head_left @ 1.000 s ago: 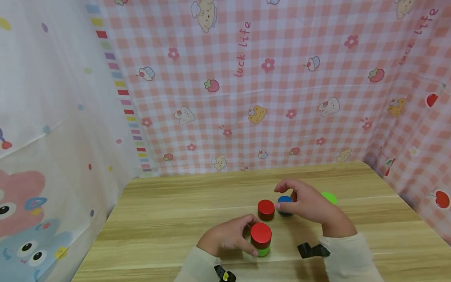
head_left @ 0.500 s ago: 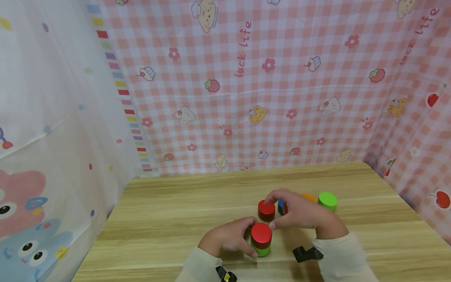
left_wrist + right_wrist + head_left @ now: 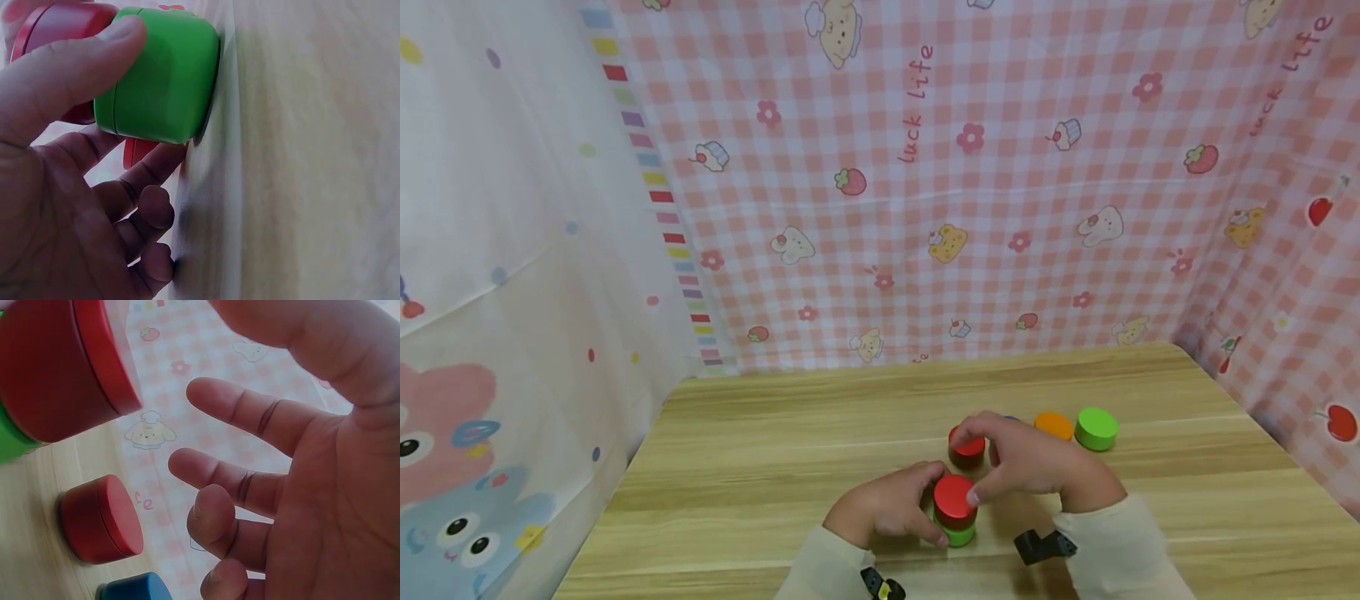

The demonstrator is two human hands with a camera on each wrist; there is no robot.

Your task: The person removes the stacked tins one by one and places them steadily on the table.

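A small red round tin (image 3: 953,502) sits on top of a green round tin (image 3: 959,536), near the front of the table. My left hand (image 3: 887,502) grips the green tin, its thumb on one side and fingers on the far side. In the left wrist view, that green tin (image 3: 165,75) stands on the wood. My right hand (image 3: 1037,462) hovers just right of the stack, fingers spread and nothing held. Its thumb tip overlaps the upper red tin's edge in the head view; the right wrist view shows a gap between the fingers and this red tin (image 3: 47,369).
Behind the stack stands another red tin (image 3: 967,451), partly covered by the right index finger. A blue tin (image 3: 137,588) is mostly hidden in the head view. Farther right are an orange tin (image 3: 1054,426) and a second green tin (image 3: 1097,428). Patterned cloth (image 3: 887,208) hangs behind the table.
My right hand has moved from over the blue tin, left and toward me, to the stack's right side. The orange tin has come into sight. My left hand stays around the green tin.
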